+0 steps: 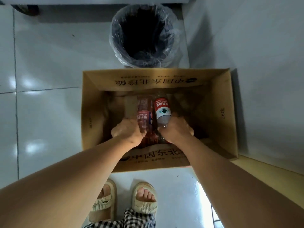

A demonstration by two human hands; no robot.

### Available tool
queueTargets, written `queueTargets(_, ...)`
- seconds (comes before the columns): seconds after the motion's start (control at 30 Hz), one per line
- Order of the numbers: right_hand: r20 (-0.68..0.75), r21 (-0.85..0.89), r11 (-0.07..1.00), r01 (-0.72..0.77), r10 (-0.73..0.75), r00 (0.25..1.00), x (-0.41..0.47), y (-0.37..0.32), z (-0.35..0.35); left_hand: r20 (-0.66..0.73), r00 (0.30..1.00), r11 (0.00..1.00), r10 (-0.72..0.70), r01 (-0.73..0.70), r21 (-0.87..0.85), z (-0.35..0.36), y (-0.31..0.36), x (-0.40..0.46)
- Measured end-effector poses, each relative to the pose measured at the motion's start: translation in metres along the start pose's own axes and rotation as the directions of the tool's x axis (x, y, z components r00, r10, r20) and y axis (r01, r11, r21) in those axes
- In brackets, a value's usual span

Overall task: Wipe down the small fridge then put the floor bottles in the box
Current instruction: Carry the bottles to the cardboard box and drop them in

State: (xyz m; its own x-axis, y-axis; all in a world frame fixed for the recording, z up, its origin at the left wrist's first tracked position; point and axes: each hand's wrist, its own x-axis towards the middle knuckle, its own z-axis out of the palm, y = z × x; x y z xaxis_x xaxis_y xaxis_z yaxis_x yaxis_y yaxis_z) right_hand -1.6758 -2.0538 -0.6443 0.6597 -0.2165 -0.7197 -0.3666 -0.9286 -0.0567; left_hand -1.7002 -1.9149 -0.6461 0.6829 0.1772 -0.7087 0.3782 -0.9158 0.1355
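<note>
Two plastic bottles are in my hands, both lowered inside the open brown cardboard box that stands on the pale tiled floor. My left hand curls round the pink-labelled bottle of reddish drink; my right hand curls round the clear bottle with the red and white label. They lie side by side, nearly touching, pointing toward the far wall of the box. I cannot tell whether they rest on the box bottom yet.

Both look light, thin-walled and easily dented, probably slick over the labels, so I judge the firmer end of each body is the better hold. Just beyond the far edge of the box stands a dark bin lined with a clear bag.
</note>
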Motion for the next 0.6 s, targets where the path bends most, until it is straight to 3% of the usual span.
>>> queueTargets(0.33, -0.010, -0.165, 0.974, 0.157, -0.161, 0.987, -0.137, -0.037, -0.113, -0.130, 0.982, 0.986, 0.136, -0.121, 0.119, -0.155, -0.008, -0.113)
queueTargets(0.6, -0.097, -0.201, 0.913, 0.355, -0.379, 0.920, -0.277, -0.092, -0.248, -0.245, 0.960, 0.982, 0.136, -0.099, 0.159, -0.309, -0.031, -0.233)
